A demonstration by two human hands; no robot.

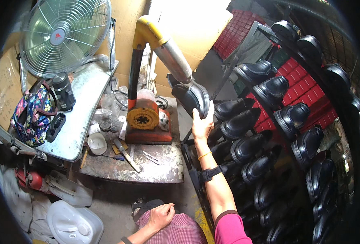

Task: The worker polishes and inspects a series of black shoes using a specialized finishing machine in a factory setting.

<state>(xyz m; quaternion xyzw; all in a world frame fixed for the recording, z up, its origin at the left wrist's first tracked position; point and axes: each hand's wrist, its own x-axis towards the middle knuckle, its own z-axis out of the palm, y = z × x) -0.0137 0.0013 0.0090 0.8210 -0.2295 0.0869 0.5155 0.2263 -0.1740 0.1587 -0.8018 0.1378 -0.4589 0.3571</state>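
A black leather shoe point(191, 99) is in my right hand point(203, 124), which reaches far forward with its fingers around the shoe's near end. Just above the shoe sits the metal nozzle point(174, 61) of a machine with a yellow bent pipe and an orange base point(149, 136). The nozzle's tip meets or overlaps the shoe in this view; whether they touch I cannot tell. My left hand point(161, 216) lies on the pink checked cloth point(178, 229) over my lap, its fingers curled in and nothing showing in them.
Rack rows of black shoes point(245, 150) fill the right side, close to my right arm. On the worn bench point(163, 162) lie a knife point(126, 154), tweezers point(150, 157) and a white cup point(97, 144). A fan point(66, 36), flask point(63, 91) and flowered bag point(33, 116) stand left.
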